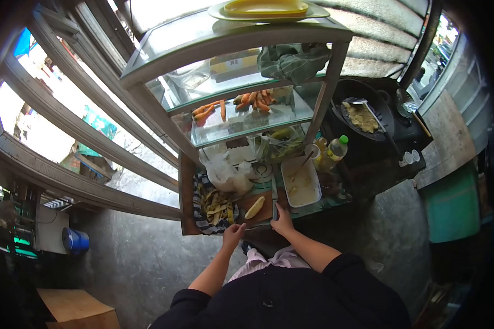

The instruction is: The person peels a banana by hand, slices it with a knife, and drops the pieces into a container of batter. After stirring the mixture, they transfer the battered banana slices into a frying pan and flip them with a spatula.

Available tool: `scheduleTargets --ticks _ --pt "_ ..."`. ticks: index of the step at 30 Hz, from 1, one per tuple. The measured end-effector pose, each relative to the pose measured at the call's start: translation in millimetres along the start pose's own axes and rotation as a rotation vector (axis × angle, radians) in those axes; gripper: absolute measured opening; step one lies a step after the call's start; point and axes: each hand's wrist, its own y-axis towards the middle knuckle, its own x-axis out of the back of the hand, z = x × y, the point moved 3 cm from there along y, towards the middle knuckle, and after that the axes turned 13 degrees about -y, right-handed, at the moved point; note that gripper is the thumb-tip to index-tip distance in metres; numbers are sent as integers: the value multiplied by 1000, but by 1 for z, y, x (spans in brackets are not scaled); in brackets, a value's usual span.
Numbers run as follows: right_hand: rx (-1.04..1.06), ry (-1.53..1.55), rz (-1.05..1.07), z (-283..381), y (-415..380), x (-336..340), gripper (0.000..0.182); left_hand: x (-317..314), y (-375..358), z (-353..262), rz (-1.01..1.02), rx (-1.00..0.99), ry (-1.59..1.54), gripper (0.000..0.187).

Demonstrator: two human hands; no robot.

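Observation:
My right hand [281, 220] is closed round the handle of a knife [275, 193], whose blade points away from me along the board's right side. My left hand [234, 234] is at the near edge of the counter with its fingers curled together; whatever they hold, if anything, is hidden. Between and just beyond my hands, a peeled banana [254, 208] lies on a brown cutting board [264, 213]. Left of the board is a heap of banana peels [217, 207] on a striped cloth. A white tub [301, 181] of pale batter stands to the right.
A glass display case [237, 82] rises behind the board, with carrots [255, 100] on its shelf. White plastic bags [225, 172] sit beside the peels. Bottles [335, 152] stand right of the tub. Farther right, a wok [362, 109] holds frying food and a long-handled spatula [377, 118].

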Motion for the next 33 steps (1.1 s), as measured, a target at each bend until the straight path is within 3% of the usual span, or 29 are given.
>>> scheduleTargets --ticks 1,3,5,6,8,9,11,12,14,18,20,22,23,25,26,27,29,30,33 --pt "111 18 -110 -13 11 -13 80 -3 -2 -7 14 -15 6 32" --pt "219 38 -252 -24 9 -20 77 -11 -9 -17 39 209 -217 41" --pt "405 14 -366 -24 1 -17 68 -13 -1 -9 132 199 -137 43" --pt "398 11 -394 -22 -5 -10 68 -16 1 -7 190 222 -83 41" --pt "240 280 -135 -19 -34 4 57 -24 3 -9 286 296 -18 37" --pt "232 279 -155 -15 -50 21 57 -27 4 -10 306 291 -12 37" --pt "167 525 81 -7 -74 53 40 -35 6 -13 338 320 -58 37" --pt "167 528 60 -9 -79 73 40 -39 7 -19 355 311 -49 37" --pt "253 469 -109 -20 -87 127 29 -50 2 -39 428 340 -90 36" --pt "240 218 -763 -44 -67 278 23 -72 -1 -85 454 304 -52 35" --pt "213 -135 -933 -63 -46 358 25 -86 6 -100 437 293 -151 30" --pt "-41 -670 -1035 -73 -31 422 45 -101 16 -110 363 239 -256 28" --pt "-19 -677 -1035 -78 -21 449 45 -109 21 -115 293 190 -352 27" --pt "-275 -935 -875 -94 -2 495 68 -123 24 -130 245 111 -382 29" --pt "-290 -1028 -781 -100 4 510 71 -135 24 -137 207 33 -389 32" --pt "-271 -1035 -787 -106 17 527 71 -152 24 -145 197 24 -403 32" --pt "-208 -866 -470 -132 44 543 65 -174 18 -152 44 42 -555 30" --pt "-53 -947 -612 -138 46 548 58 -186 19 -154 25 15 -592 30" --pt "32 -773 -579 -163 57 578 52 -219 18 -161 -44 -27 -549 29"
